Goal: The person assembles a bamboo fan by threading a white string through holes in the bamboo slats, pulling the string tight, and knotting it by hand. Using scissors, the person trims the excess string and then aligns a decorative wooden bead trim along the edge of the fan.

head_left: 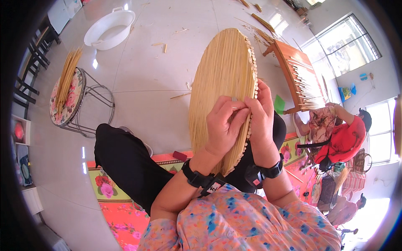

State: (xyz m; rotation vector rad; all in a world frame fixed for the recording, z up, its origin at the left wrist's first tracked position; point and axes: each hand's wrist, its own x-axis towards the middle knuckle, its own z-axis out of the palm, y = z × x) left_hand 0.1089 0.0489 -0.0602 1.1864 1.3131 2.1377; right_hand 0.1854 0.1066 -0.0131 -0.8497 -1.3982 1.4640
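A large round panel of straw-coloured stalks (217,71) stands tilted on edge in front of me, its rim showing a row of pale cut stalk ends. At the rim nearest me, my right hand (261,115) grips the panel, thumb on the edge and fingers behind it. Right beside it, the fingers of my left hand (224,127) are pinched together against the panel's face. A thin pale sliver shows by those fingertips, too small to name. There is a ring on a left finger. Dark bands circle both wrists.
Stalks lie in a bundle (69,79) on a floral round stool (77,98) to the left. Behind it sits a white basin (109,31). A wooden table (299,71) with stalks stands at right, near a person in red (343,140). Floral matting (125,217) lies underneath.
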